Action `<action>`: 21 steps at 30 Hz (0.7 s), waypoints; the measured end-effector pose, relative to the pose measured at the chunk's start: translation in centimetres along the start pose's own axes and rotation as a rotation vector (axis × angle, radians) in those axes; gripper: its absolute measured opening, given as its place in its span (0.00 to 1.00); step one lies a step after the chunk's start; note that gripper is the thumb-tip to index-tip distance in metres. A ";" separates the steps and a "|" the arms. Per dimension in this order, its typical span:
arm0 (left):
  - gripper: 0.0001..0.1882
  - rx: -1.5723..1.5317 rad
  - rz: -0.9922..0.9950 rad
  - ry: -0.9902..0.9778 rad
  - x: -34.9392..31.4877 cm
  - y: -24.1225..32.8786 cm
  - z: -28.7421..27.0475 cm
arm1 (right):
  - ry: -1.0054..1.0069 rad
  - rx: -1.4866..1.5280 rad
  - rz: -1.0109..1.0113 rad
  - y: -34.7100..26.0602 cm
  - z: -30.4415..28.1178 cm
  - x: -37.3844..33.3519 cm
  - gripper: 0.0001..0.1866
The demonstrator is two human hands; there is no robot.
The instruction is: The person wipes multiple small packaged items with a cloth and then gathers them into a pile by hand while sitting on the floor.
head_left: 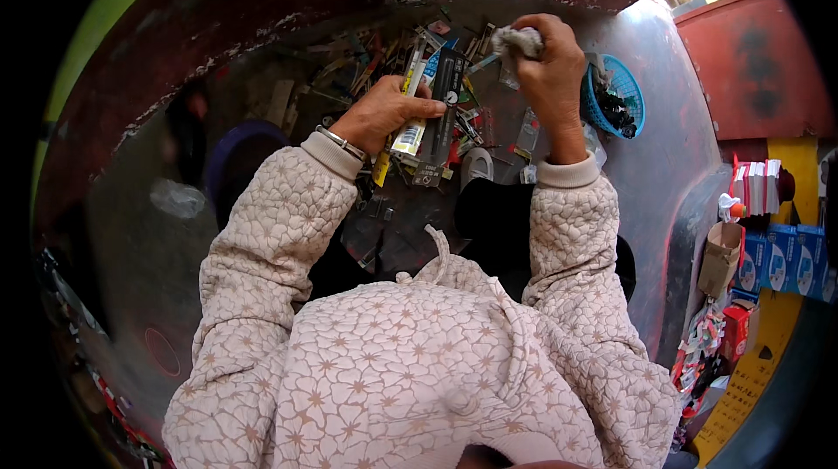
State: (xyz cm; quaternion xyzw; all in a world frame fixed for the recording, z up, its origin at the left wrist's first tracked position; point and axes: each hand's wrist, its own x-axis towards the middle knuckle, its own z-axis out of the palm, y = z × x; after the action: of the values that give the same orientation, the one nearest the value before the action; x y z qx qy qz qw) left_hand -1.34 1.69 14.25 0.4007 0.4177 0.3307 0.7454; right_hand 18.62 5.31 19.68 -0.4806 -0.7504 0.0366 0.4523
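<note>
A pale pink quilted top (401, 356), patterned with brown starbursts, has ribbed beige cuffs (567, 174) and a fabric tie (439, 244). A silvery bracelet (342, 144) circles the left wrist (353, 132). The trousers (493, 216) are black, the shoe (477, 165) grey.

The packet (442, 125) is black, the cloth (509, 40) greyish white, the basket (625, 78) light blue, the jacket (419, 356) beige with brown star shapes, the boxes (779, 258) blue and white.

Gap between hands (393, 111) (553, 68), clutter (353, 63) below, basket (640, 102) at right
</note>
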 end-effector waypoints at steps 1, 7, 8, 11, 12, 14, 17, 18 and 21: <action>0.09 0.010 -0.018 0.014 0.0 -0.1 0.1 | -0.053 0.011 -0.074 -0.6 0.6 -0.2 0.13; 0.09 0.064 0.098 0.072 0.3 -1.4 0.2 | -0.379 0.011 -0.184 -2.4 4.5 -2.8 0.12; 0.12 0.078 0.119 0.090 0.3 -1.6 0.2 | -0.401 0.042 -0.130 -2.5 4.4 -2.9 0.12; 0.08 0.184 0.114 0.141 0.0 -1.1 -0.2 | -0.554 0.233 0.130 -3.3 3.2 -2.4 0.11; 0.08 0.216 0.137 0.115 0.0 -1.3 -0.2 | -0.632 0.269 0.236 -3.8 2.5 -2.0 0.11; 0.07 0.284 0.188 0.052 0.1 -1.5 0.2 | -0.707 0.286 0.264 -2.4 2.1 -1.7 0.11; 0.08 0.463 0.174 0.012 -0.4 -0.8 0.7 | -0.202 -0.015 0.063 -1.6 3.7 -1.9 0.09; 0.09 0.422 0.161 0.021 -0.3 -1.4 0.8 | -0.052 -0.085 -0.015 -1.0 4.1 -1.6 0.09; 0.09 0.278 0.123 0.051 -0.8 -0.8 1.1 | 0.027 -0.082 0.188 1.8 3.9 -0.8 0.10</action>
State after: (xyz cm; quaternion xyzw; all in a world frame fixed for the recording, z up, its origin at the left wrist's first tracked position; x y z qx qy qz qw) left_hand -0.62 0.32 14.16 0.5164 0.4528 0.3246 0.6503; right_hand 17.14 7.17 15.98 -0.5672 -0.6968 0.0417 0.4370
